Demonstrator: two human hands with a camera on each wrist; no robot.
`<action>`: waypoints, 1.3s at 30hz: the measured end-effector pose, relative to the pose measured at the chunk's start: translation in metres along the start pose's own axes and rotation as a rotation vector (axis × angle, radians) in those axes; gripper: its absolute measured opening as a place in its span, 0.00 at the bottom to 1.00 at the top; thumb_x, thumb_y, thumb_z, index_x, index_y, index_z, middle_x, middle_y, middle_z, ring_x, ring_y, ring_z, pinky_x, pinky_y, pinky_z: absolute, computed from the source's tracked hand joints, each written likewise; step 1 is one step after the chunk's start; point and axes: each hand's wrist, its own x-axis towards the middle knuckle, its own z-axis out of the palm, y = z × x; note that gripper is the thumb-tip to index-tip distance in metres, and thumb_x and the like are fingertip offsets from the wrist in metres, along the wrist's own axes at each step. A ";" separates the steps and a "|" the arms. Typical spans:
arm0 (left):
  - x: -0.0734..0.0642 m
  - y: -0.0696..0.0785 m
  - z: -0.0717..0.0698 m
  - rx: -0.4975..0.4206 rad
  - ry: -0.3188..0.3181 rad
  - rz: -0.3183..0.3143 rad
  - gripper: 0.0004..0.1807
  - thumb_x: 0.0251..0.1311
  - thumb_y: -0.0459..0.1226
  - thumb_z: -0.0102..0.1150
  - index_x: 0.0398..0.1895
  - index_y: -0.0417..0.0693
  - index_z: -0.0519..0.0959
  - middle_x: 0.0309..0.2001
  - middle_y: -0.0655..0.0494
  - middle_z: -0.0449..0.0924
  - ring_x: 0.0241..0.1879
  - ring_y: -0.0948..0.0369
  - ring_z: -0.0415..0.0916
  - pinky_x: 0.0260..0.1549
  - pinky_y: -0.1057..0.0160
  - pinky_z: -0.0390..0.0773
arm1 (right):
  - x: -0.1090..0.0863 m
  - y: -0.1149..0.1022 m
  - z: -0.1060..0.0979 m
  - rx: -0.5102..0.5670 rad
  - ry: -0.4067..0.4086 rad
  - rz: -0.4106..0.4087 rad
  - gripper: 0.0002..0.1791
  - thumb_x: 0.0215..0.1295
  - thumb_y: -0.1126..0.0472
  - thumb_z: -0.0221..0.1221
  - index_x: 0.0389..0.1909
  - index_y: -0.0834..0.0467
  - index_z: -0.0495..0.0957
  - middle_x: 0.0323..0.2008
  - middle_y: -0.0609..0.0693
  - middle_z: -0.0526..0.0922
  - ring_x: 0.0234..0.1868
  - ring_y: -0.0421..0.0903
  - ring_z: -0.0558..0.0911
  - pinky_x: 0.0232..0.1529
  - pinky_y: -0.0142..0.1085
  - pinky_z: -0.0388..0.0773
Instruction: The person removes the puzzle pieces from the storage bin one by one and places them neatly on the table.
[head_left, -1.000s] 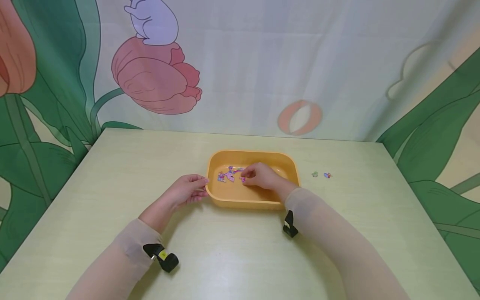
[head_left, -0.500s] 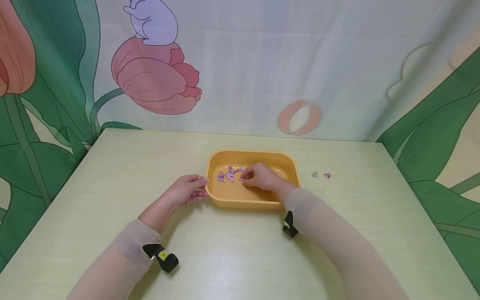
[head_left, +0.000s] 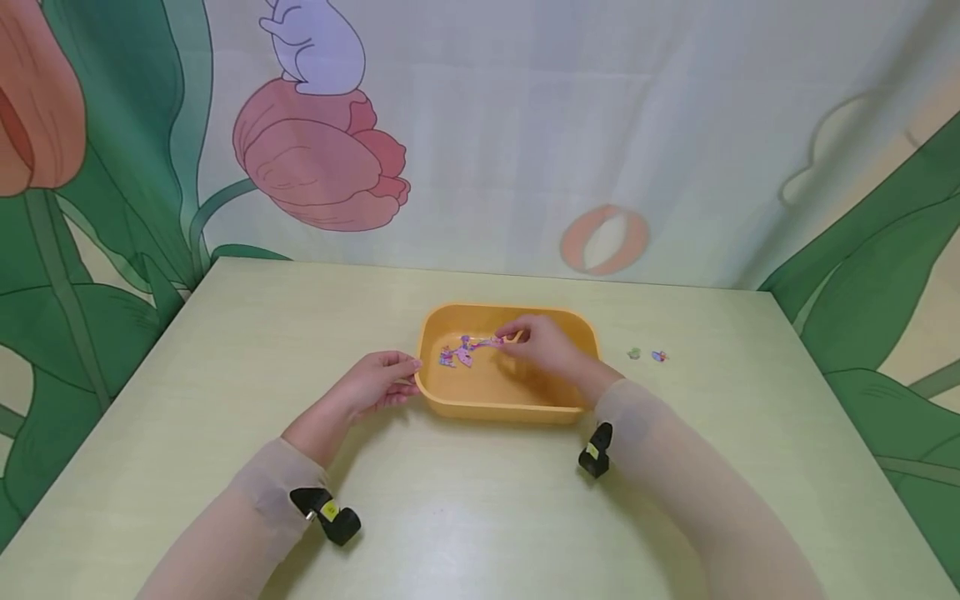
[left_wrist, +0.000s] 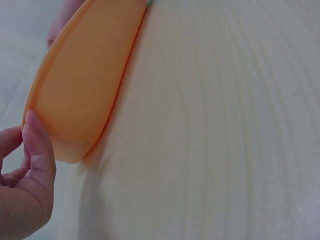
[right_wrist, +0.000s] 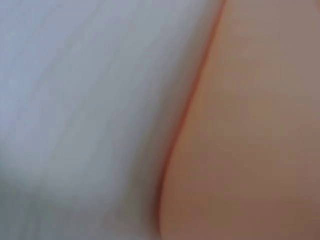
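Note:
A shallow yellow-orange plastic tray (head_left: 510,411) sits on the table. My left hand (head_left: 378,382) pinches its left rim between thumb and fingers; the left wrist view shows the thumb against the tray's outer wall (left_wrist: 85,85). Inside, toward the left, lie small flat colourful cut-outs that look like stickers, one a purple-pink figure (head_left: 462,355). Above the tray floor, my right hand (head_left: 547,343) pinches a tiny pinkish piece (head_left: 499,340) at its fingertips, overlapping the end of the figure's rainbow-coloured part. The right wrist view is blurred, with only the tray's side (right_wrist: 240,125) filling its right half.
Right of the tray, a small green piece (head_left: 634,353) and a small blue-and-red piece (head_left: 659,356) lie on the pale wooden table (head_left: 465,500). A printed curtain (head_left: 480,150) with tulips and a rabbit hangs behind the table's far edge.
My right hand has moved slightly up and to the right inside the tray, and the small pink piece has left its earlier spot with it. The left hand stays on the rim.

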 end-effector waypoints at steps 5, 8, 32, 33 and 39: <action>0.000 -0.001 0.000 0.007 0.007 -0.002 0.19 0.68 0.39 0.49 0.51 0.29 0.68 0.28 0.55 0.76 0.26 0.65 0.77 0.24 0.73 0.76 | -0.011 -0.001 -0.020 -0.034 0.035 0.018 0.11 0.59 0.61 0.63 0.42 0.58 0.83 0.34 0.51 0.77 0.32 0.47 0.72 0.30 0.33 0.71; 0.000 -0.001 -0.001 0.005 0.010 -0.002 0.19 0.68 0.39 0.50 0.51 0.29 0.68 0.28 0.55 0.76 0.26 0.65 0.77 0.24 0.73 0.76 | -0.019 -0.001 -0.032 -0.059 0.048 0.008 0.11 0.59 0.60 0.63 0.42 0.58 0.83 0.35 0.51 0.77 0.32 0.47 0.73 0.30 0.34 0.71; 0.000 0.000 -0.002 0.016 0.005 0.006 0.18 0.68 0.39 0.49 0.49 0.30 0.69 0.27 0.55 0.77 0.26 0.64 0.77 0.24 0.73 0.76 | -0.050 0.023 -0.070 -0.073 0.109 0.086 0.14 0.58 0.61 0.64 0.45 0.61 0.81 0.36 0.53 0.78 0.32 0.49 0.72 0.28 0.32 0.72; 0.000 0.000 -0.002 0.018 0.005 0.005 0.18 0.68 0.39 0.49 0.49 0.30 0.69 0.27 0.55 0.77 0.26 0.64 0.77 0.24 0.72 0.76 | -0.051 0.025 -0.071 -0.076 0.111 0.087 0.14 0.58 0.61 0.64 0.45 0.61 0.81 0.36 0.53 0.78 0.32 0.49 0.72 0.28 0.32 0.71; 0.000 0.001 -0.001 0.018 -0.001 0.003 0.19 0.68 0.39 0.49 0.51 0.29 0.68 0.28 0.55 0.76 0.27 0.64 0.77 0.25 0.72 0.76 | -0.057 0.034 -0.081 -0.080 0.119 0.127 0.14 0.59 0.60 0.63 0.45 0.60 0.81 0.36 0.53 0.78 0.32 0.48 0.72 0.26 0.32 0.70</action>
